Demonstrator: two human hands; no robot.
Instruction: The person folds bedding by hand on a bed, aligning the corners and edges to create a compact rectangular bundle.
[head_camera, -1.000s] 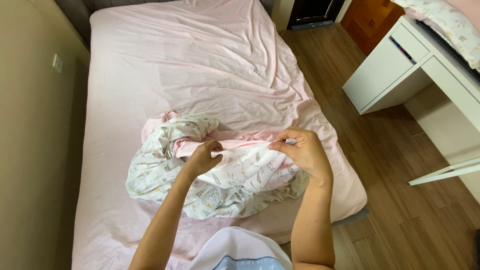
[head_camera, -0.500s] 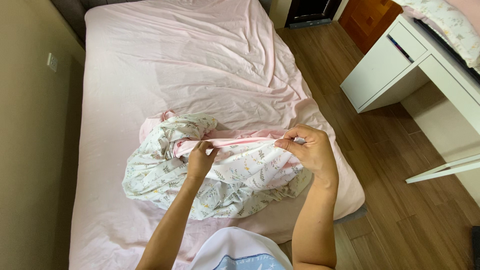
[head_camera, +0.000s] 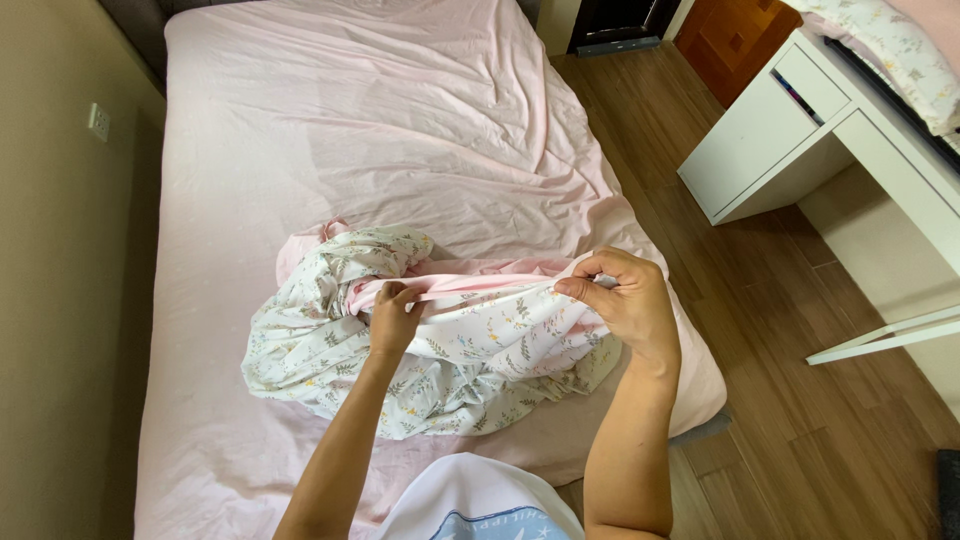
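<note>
The bundled cover (head_camera: 430, 350) lies on the near part of the bed (head_camera: 380, 130), with both hands on it: left hand (head_camera: 393, 320) toward the wall (head_camera: 60, 300), right hand (head_camera: 625, 300) toward the floor (head_camera: 800, 420). The desk (head_camera: 800, 130) stands on the floor right of the bed.

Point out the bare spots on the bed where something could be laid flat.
Most room lies on the pink sheet beyond the floral bundle, up to the headboard end. A narrow strip runs between the bundle and the wall. The near end is crowded: left hand and right hand grip the bundle there.
</note>
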